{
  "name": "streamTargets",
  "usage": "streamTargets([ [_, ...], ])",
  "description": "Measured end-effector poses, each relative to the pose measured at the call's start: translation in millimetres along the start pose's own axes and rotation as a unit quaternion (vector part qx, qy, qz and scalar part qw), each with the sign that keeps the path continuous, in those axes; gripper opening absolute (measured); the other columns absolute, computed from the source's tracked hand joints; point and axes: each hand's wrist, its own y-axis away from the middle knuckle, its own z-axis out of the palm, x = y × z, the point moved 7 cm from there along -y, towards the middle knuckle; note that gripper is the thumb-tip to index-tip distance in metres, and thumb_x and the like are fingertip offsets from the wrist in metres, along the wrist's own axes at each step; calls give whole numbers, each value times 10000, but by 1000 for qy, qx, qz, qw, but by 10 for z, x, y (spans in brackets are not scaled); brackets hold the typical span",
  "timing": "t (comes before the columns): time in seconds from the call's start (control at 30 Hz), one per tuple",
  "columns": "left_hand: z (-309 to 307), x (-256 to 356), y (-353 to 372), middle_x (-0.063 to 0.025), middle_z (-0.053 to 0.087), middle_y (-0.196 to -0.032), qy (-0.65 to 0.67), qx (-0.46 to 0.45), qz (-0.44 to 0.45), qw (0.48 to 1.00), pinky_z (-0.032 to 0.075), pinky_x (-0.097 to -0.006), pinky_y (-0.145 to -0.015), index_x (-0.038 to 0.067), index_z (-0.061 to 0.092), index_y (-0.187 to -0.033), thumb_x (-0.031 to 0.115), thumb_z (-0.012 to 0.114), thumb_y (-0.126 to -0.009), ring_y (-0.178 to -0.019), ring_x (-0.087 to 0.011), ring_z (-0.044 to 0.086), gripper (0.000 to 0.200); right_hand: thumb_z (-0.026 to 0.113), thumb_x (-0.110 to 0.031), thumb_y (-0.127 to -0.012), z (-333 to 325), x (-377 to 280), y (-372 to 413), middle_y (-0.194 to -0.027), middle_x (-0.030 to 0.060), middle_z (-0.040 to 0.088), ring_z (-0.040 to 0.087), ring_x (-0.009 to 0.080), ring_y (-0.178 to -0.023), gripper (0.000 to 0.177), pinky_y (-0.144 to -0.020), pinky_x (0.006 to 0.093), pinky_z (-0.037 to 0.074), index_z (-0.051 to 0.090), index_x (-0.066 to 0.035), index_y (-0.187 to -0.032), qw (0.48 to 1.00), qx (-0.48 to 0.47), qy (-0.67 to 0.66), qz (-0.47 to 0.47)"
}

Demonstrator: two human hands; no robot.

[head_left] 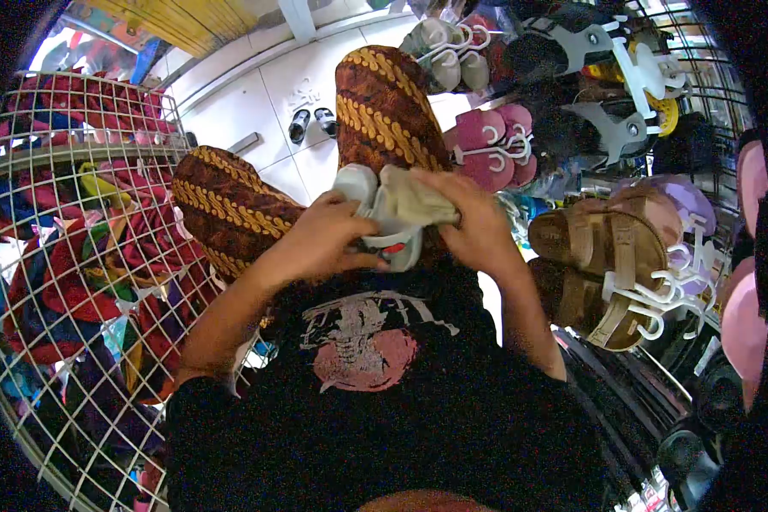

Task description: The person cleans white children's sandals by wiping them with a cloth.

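Observation:
A pair of small white-grey shoes (356,184) rests over my lap, with a pale strap and a red patch showing at the near end. My left hand (328,232) is curled around their left side. From the right, my right hand (469,213) grips a crumpled beige cloth (420,201) and presses it against the shoes. The cloth and fingers cover part of the shoes, so their exact style cannot be made out.
A wire mesh basket (85,256) of colourful items stands at the left. To the right hang pink sandals (486,145) and brown sandals (606,243) on white hangers. Small dark sandals (299,125) lie on the white tile floor (269,94) ahead.

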Motion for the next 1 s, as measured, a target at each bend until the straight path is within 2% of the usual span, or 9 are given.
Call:
streamTargets([
  [0.1, -180, -35, 150, -154, 638, -1030, 42, 20, -34, 998, 413, -400, -955, 105, 683, -1049, 412, 783, -727, -1068, -327, 576, 456, 617, 7, -705, -13, -182, 28, -1230, 165, 605, 560, 374, -1130, 600, -1026, 415, 418, 532, -93, -1291, 985, -76, -153, 5],
  [0.2, -376, -184, 244, -147, 641, -1068, 160, 138, -60, 976, 420, -389, -942, 73, 667, -1082, 351, 809, -727, -1056, -307, 583, 473, 610, 37, -700, -40, -242, -39, -1221, 167, 608, 556, 377, -1145, 605, -1017, 426, 427, 531, -78, -1288, 980, -28, -193, 29],
  [0.33, -863, -734, 351, -197, 648, -973, 287, 293, -252, 877, 468, -402, -822, -8, 643, -1066, 312, 784, -783, -908, -307, 608, 450, 588, -1, -776, -241, -322, -458, -1199, 199, 614, 581, 367, -1138, 513, -998, 404, 444, 527, -61, -1282, 982, 109, -149, 39],
  [0.43, -1465, -832, 324, -205, 631, -773, -72, 443, -195, 872, 462, -437, -686, -21, 664, -945, 369, 747, -798, -709, -363, 599, 425, 612, -102, -846, -488, -794, -1042, -1097, 193, 656, 642, 342, -1033, 386, -895, 400, 492, 549, -49, -1224, 955, 186, -228, -24],
  [0.53, -1317, -1629, 370, -215, 626, -793, -61, 478, -284, 829, 451, -461, -708, 34, 691, -930, 437, 749, -769, -791, -365, 611, 438, 670, -235, -812, -376, -980, -1779, -978, 180, 690, 672, 346, -897, 406, -819, 393, 516, 601, -29, -1156, 941, 247, -229, -41],
  [0.6, -1071, -2029, 427, -204, 636, -840, -172, 478, -263, 820, 445, -483, -753, 63, 702, -937, 455, 749, -760, -841, -377, 601, 433, 671, -312, -801, 184, -629, -2308, -944, 187, 699, 681, 332, -870, 430, -790, 395, 524, 631, -1, -1096, 911, 191, -364, 11],
  [0.77, -912, -2304, 482, -185, 632, -905, -85, 464, -317, 823, 409, -477, -844, 86, 717, -885, 371, 797, -715, -900, -380, 571, 342, 685, -397, -787, 1322, -6, -2519, -819, 144, 687, 668, 201, -728, 463, -657, 352, 526, 667, 10, -1007, 864, 52, -448, 225],
  [0.9, -987, -2197, 427, -162, 619, -905, -185, 469, -321, 801, 401, -467, -875, 94, 709, -883, 307, 792, -715, -944, -369, 540, 283, 720, -450, -804, 1168, -383, -2641, -839, 121, 682, 657, 195, -727, 530, -643, 339, 524, 659, 30, -1020, 918, -49, -369, 136],
  [1.0, -988, -2199, 357, -167, 616, -942, -264, 466, -318, 782, 397, -477, -899, 98, 708, -904, 281, 790, -711, -947, -379, 536, 278, 711, -452, -815, 1490, -124, -2849, -816, 122, 679, 657, 191, -700, 518, -605, 328, 520, 667, 32, -993, 966, 15, -231, 111],
])
